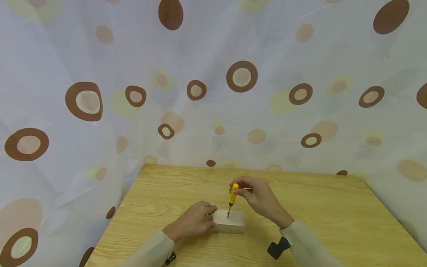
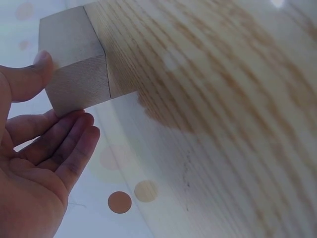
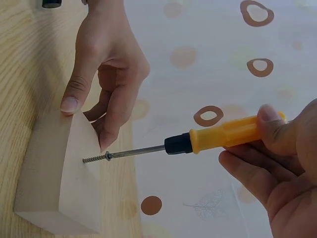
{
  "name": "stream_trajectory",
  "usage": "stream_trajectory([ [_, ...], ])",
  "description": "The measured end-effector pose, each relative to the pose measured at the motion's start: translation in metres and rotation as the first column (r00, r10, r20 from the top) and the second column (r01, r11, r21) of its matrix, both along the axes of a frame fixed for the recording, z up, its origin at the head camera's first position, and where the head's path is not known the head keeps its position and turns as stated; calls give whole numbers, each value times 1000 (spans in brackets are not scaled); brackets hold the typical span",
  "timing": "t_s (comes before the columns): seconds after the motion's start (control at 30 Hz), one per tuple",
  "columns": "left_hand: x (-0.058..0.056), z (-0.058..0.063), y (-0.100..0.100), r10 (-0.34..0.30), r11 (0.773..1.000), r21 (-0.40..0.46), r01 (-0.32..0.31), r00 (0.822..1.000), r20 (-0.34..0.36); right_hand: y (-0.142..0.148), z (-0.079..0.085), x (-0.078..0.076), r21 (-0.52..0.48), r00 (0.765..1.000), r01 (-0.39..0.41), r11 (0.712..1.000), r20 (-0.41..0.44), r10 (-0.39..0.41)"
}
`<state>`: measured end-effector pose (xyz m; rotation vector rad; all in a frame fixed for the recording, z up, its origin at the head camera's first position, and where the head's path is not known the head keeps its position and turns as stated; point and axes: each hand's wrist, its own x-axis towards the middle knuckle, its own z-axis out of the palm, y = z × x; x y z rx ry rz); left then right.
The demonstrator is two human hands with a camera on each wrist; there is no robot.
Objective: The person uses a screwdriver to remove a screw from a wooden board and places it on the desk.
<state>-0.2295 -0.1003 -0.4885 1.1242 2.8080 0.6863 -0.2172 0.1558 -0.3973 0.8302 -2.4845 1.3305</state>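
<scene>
A pale wooden block (image 1: 230,222) lies on the table. My left hand (image 1: 195,221) grips its left end, thumb on the near side and fingers on the far side; the left wrist view shows the thumb on the block (image 2: 74,39). A screw (image 3: 96,158) stands in the block's top face, most of its thread still visible. My right hand (image 1: 258,196) holds a yellow screwdriver (image 3: 223,135) with a black collar by its handle, between thumb and fingers. The screwdriver's tip meets the screw head, and its shaft leans slightly from upright.
The wood-grain table (image 1: 160,193) reaches back to a white curtain (image 1: 213,107) with brown and beige circles, which also hangs along both sides. A black device (image 1: 278,248) sits at the right wrist, and a black strap (image 1: 170,258) at the left.
</scene>
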Motion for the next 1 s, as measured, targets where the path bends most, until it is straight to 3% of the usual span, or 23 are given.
stream_trajectory([
  [0.1, 0, -1, 0, 0, 1000, 0, 0, 1000, 3, 1, -1, -1, -2, 999, -37, 999, 24, 37],
  [0.3, -3, -2, -1, -8, 1000, 6, 8, 1000, -12, -2, -5, -2, -45, 1000, 0, 999, 13, 0],
  [0.43, -3, -2, 0, -17, 1000, 8, 17, 1000, -19, 1, -5, -4, -71, 997, -75, 995, 11, 76],
  [0.57, -3, -3, -1, -14, 1000, 8, 14, 1000, -17, 4, -4, -6, -101, 982, -162, 982, 78, 170],
  [0.7, -2, -5, -2, -3, 1000, 2, 3, 1000, -12, 2, -6, -4, -119, 982, -127, 985, 122, 141],
  [0.87, -3, -4, -1, -6, 1000, 3, 6, 1000, -11, -1, -7, -1, -125, 994, -68, 990, 75, 78],
  [1.0, -4, -3, 0, -9, 1000, 3, 9, 1000, -6, 1, -7, -5, -103, 990, -136, 985, 35, 140],
])
